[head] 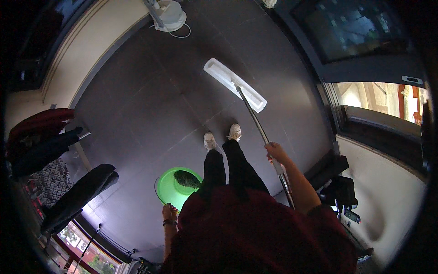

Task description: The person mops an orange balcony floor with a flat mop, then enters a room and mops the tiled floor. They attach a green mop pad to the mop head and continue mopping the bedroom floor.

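A long flat mop with a white rectangular head [224, 77] rests out in front of me on the dark tiled floor. Its metal pole [253, 114] runs back along my right side, and my right hand [276, 153] is wrapped around it. To my left is a bright green plastic bucket [167, 188] with a dark, bristly-looking object [186, 179] inside. My left hand [169, 211] grips the bucket at its near edge; whether it holds the rim or the handle cannot be made out. Part of the bucket is hidden behind my leg and top.
Dark garments [80, 191] hang on a rack at the left. A white round-based appliance [171, 15] with a cable stands at the far wall. On the right are a dark-framed door [362, 68] and black equipment [338, 191] by the pale wall.
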A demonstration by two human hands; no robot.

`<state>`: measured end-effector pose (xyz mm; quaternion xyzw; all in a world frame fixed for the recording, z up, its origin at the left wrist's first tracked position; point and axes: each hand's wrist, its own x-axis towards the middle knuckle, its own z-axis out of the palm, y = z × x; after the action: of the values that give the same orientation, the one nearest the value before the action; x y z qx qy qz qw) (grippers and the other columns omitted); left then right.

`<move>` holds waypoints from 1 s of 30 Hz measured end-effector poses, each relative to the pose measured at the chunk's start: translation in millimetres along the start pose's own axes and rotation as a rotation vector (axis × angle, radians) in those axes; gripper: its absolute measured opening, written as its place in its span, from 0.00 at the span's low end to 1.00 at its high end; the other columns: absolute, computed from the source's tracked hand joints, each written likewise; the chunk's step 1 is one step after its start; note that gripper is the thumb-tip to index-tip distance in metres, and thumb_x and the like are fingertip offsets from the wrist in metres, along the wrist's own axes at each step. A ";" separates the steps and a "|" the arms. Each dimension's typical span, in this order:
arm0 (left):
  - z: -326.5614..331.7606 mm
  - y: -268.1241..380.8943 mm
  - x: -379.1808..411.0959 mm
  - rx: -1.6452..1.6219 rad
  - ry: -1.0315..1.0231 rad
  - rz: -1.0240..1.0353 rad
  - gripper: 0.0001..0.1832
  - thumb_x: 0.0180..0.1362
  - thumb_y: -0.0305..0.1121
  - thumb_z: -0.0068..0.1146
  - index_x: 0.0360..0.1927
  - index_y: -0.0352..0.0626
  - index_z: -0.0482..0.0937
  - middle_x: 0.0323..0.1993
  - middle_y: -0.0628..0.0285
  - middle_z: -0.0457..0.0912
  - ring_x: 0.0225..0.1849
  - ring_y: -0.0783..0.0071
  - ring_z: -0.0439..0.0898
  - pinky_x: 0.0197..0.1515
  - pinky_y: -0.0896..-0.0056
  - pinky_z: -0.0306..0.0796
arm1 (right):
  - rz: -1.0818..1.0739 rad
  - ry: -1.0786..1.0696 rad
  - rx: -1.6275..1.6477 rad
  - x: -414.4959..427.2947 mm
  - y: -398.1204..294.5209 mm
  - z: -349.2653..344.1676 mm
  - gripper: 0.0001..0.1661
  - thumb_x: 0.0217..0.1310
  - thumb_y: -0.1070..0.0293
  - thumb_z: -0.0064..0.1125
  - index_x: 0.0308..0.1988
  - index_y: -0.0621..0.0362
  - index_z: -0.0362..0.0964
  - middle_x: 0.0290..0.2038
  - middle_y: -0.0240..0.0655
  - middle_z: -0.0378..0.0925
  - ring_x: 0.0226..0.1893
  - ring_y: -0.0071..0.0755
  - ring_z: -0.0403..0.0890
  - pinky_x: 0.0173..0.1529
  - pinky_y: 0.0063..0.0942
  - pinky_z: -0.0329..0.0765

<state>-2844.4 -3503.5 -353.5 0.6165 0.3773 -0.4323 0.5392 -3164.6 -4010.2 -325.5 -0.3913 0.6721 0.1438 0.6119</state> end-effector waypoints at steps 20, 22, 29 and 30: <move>57.2 54.6 29.6 0.188 -0.124 0.197 0.07 0.58 0.35 0.46 0.28 0.46 0.68 0.16 0.68 0.66 0.16 0.74 0.67 0.20 0.70 0.66 | -0.115 -0.077 -0.048 -75.6 130.9 13.8 0.18 0.54 0.60 0.51 0.34 0.67 0.65 0.18 0.43 0.71 0.14 0.34 0.74 0.17 0.33 0.72; 52.8 59.6 28.9 0.104 -0.194 0.181 0.07 0.59 0.35 0.46 0.27 0.46 0.68 0.15 0.69 0.66 0.16 0.74 0.67 0.20 0.71 0.65 | -0.143 -0.129 -0.156 -67.0 122.2 25.5 0.20 0.54 0.58 0.51 0.35 0.67 0.65 0.20 0.44 0.72 0.15 0.35 0.75 0.20 0.35 0.73; 34.7 58.6 28.1 0.189 -0.148 0.207 0.07 0.58 0.35 0.47 0.27 0.46 0.67 0.17 0.68 0.67 0.18 0.74 0.66 0.23 0.69 0.63 | -0.295 -0.290 -0.360 61.3 76.0 166.5 0.27 0.52 0.50 0.51 0.27 0.68 0.72 0.23 0.45 0.75 0.21 0.38 0.77 0.28 0.39 0.74; 33.2 59.9 26.5 0.193 -0.148 0.210 0.07 0.58 0.35 0.47 0.26 0.46 0.67 0.18 0.68 0.67 0.19 0.74 0.66 0.23 0.68 0.63 | -0.108 -0.415 -0.181 64.2 53.4 181.7 0.26 0.52 0.50 0.52 0.26 0.69 0.72 0.21 0.45 0.75 0.19 0.38 0.76 0.27 0.38 0.74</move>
<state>-2783.8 -3544.5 -359.6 0.6680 0.2266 -0.4521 0.5459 -3069.6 -3875.8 -438.9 -0.4420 0.4942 0.2476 0.7064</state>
